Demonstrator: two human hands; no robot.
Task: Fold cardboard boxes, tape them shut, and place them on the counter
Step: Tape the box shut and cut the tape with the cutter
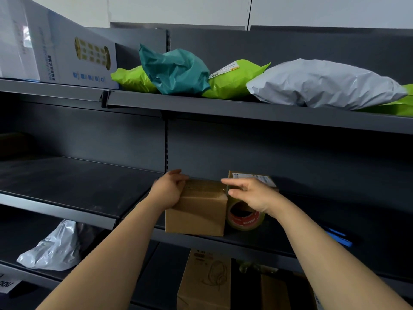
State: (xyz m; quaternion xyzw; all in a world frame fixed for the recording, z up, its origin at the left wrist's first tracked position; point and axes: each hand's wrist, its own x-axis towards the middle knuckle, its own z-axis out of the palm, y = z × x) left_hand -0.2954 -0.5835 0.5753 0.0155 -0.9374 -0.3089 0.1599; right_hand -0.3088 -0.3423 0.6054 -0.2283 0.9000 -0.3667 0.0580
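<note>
Two bare forearms (116, 265) fill the frame from six o'clock, so straight to the fingers. The left hand (169, 191) has them curled over the top edge of a small brown cardboard box (196, 213) on its nine o'clock side, a firm grip. The right hand (250, 195) has fingers straight and slightly apart, tips at the box's top corner, palm above a roll of clear packing tape with a red core (244, 218). Whether it touches the roll, can't tell. The roll stands on edge at the box's three o'clock.

The box sits dead centre on a dark grey metal shelf (312, 211). Counting boxes: that one, a labelled brown box (252, 179) behind the roll, and two more, a box with a headphone drawing (205, 280) and a dim brown box (274, 291), below at six o'clock.

Up at twelve, three lime-green plastic mailers (234, 83), one teal mailer (176, 70) and one grey mailer (324, 83). A second grey mailer (55, 249) lies at eight o'clock, and one white printed carton (73, 57) at ten. Above it all is a white wall (178, 7).
</note>
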